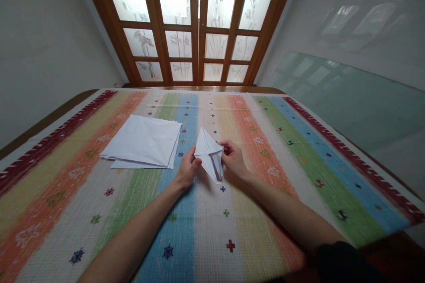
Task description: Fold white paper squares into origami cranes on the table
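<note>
A folded white sheet of paper (208, 146) is held between my two hands, a little above the tablecloth. It has a pointed top, a crosswise fold at mid-height and loose flaps hanging below. My left hand (190, 167) pinches its left edge, thumb in front. On the right side, my right hand (233, 157) grips the edge near the crosswise fold with thumb and fingers. Some fingertips are hidden behind the paper.
To the left lies a stack of white paper sheets (142, 141), slightly fanned. A striped tablecloth (129, 216) with small printed figures covers the table. Beyond the far edge stand wooden doors (198, 53) with frosted panes. A glass panel (348, 97) is along the right wall.
</note>
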Available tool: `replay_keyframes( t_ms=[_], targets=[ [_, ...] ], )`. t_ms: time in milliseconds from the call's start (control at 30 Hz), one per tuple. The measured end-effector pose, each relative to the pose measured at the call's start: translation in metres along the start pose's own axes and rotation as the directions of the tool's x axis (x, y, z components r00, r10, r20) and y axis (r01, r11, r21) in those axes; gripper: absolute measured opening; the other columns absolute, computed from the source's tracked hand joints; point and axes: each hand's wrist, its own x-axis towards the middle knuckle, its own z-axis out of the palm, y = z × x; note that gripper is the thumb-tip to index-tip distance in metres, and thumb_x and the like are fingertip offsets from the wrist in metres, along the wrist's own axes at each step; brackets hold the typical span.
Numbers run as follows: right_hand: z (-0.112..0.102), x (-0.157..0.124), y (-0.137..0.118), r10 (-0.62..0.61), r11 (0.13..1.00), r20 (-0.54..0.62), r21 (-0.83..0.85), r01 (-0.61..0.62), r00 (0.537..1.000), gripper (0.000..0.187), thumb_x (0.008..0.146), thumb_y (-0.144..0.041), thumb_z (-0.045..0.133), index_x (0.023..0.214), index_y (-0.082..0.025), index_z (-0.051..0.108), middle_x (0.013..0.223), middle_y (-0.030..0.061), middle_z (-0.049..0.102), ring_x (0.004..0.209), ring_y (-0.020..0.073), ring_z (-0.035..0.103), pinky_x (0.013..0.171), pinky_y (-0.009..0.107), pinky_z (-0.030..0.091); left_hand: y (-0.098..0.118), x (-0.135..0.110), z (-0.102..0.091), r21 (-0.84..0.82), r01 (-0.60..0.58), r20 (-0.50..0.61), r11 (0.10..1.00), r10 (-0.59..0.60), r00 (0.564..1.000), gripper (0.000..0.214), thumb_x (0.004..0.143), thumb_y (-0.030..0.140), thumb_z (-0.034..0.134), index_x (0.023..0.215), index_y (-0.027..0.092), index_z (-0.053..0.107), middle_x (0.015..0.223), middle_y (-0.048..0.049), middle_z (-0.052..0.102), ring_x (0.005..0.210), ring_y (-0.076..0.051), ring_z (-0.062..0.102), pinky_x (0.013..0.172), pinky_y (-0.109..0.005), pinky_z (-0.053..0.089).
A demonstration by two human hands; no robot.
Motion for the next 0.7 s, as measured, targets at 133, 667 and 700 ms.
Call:
replay_keyframes(
  t_ms=[133, 667, 700],
  targets=[
    [0.003, -0.004, 0.001, 0.104, 0.989, 0.06, 0.102, -0.11, 0.993, 0.029, 0.076, -0.038, 0.066, 0.099, -0.022, 0.059, 0.054, -0.008, 0.049, 0.044, 0.01, 0.044, 0.042, 0.02, 0.033, -0.005, -0.003, 0.008, -0.099, 0.133, -0.063, 0.986, -0.139, 0.988, 0.055, 0.078, 0.048, 0.062, 0.121, 0.015, 0.053, 0.085, -0.0041, 0.067, 0.071, -0.018, 0.062, 0.065, -0.028, 0.051],
    [0.003, 0.001, 0.006, 0.321, 0.809, 0.209, 0.447, -0.382, 0.924, 0.02, 0.065, -0.033, 0.069, 0.078, -0.019, 0.065, 0.065, -0.0003, 0.062, 0.059, 0.014, 0.055, 0.053, 0.024, 0.043, -0.008, -0.001, -0.001, -0.07, 0.009, -0.03, 0.997, -0.011, 0.999, 0.029, 0.079, 0.028, 0.046, 0.072, 0.017, 0.073, 0.081, -0.0036, 0.066, 0.076, -0.017, 0.059, 0.072, -0.029, 0.047],
    [0.003, 0.001, 0.005, 0.337, 0.791, 0.231, 0.455, -0.408, 0.913, 0.021, 0.067, -0.037, 0.067, 0.075, -0.018, 0.064, 0.064, 0.0005, 0.062, 0.058, 0.0145, 0.055, 0.052, 0.025, 0.043, -0.008, -0.001, -0.002, -0.048, -0.002, -0.044, 0.999, 0.0, 0.999, 0.031, 0.08, 0.031, 0.046, 0.07, 0.017, 0.072, 0.079, -0.0035, 0.065, 0.076, -0.017, 0.059, 0.072, -0.029, 0.046]
  ],
)
